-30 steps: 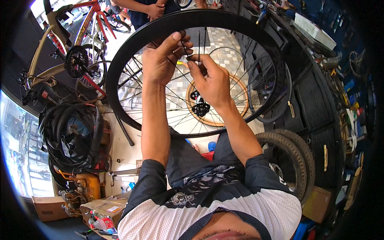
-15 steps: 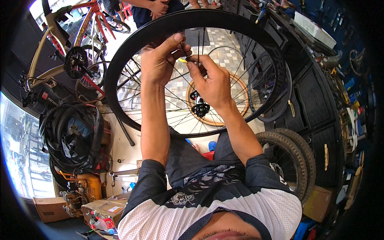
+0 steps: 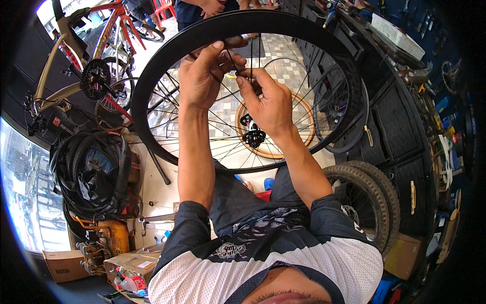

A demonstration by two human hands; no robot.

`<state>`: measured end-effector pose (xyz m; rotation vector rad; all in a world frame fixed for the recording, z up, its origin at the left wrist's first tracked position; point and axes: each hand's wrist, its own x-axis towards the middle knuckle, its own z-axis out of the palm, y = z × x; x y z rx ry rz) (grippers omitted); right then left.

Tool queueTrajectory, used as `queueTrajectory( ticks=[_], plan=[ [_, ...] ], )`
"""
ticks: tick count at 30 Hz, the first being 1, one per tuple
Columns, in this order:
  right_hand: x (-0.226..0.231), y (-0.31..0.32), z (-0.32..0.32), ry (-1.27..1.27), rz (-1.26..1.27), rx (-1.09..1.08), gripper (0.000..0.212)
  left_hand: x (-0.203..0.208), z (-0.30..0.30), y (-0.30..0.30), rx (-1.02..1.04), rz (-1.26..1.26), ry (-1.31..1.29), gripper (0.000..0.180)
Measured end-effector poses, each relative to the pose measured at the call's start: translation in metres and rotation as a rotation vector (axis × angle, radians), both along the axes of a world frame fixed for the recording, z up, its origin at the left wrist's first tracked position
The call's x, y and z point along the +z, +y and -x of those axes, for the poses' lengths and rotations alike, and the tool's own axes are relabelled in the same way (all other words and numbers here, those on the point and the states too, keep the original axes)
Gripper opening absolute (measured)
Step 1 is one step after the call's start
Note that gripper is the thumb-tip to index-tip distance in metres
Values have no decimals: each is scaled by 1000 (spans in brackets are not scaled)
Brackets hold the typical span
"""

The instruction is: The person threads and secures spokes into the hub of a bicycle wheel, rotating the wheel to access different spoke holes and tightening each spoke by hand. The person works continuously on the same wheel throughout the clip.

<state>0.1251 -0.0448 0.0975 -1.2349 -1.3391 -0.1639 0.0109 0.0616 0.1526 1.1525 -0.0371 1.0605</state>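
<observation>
A black bicycle wheel rim [image 3: 147,86] with thin spokes and a black hub [image 3: 253,136] stands in front of me above my lap. My left hand [image 3: 205,76] pinches a spoke near the rim's top. My right hand [image 3: 266,101] is closed on a small tool with a yellow tip [image 3: 231,75], which it holds against the same spoke, just beside the left fingers.
A tan-walled wheel [image 3: 304,119] lies on the tiled floor behind the rim. Knobby tyres [image 3: 372,197] lean at my right beside black cabinets [image 3: 400,116]. A red and tan bicycle [image 3: 86,66] and a pile of tyres [image 3: 91,172] are at my left. Another person [image 3: 202,7] stands beyond the wheel.
Both hands have moved up along the spokes toward the top of the rim, still close together. The wheel stays about where it was.
</observation>
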Motion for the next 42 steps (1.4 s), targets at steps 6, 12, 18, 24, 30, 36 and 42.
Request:
queueTrajectory(
  ticks=[6,12,18,24,30,36,42],
  plan=[
    [3,1,2,38,-3,15,13,-2,-3,3,130,19,40,30],
    [3,3,1,5,20,-3,14,0,0,2,93,79,20,31],
    [5,3,3,40,34,8,17,1,-1,3,79,78,19,31],
    [4,4,0,20,59,-3,18,-5,-1,9,78,41,46,26],
    [-1,9,-2,55,24,-5,13,-4,-2,7,24,56,10,21],
    [3,8,-1,54,41,1,13,0,-4,5,184,66,102,24],
    [5,4,-2,16,52,-16,17,-3,-2,9,29,50,57,26]
  ],
)
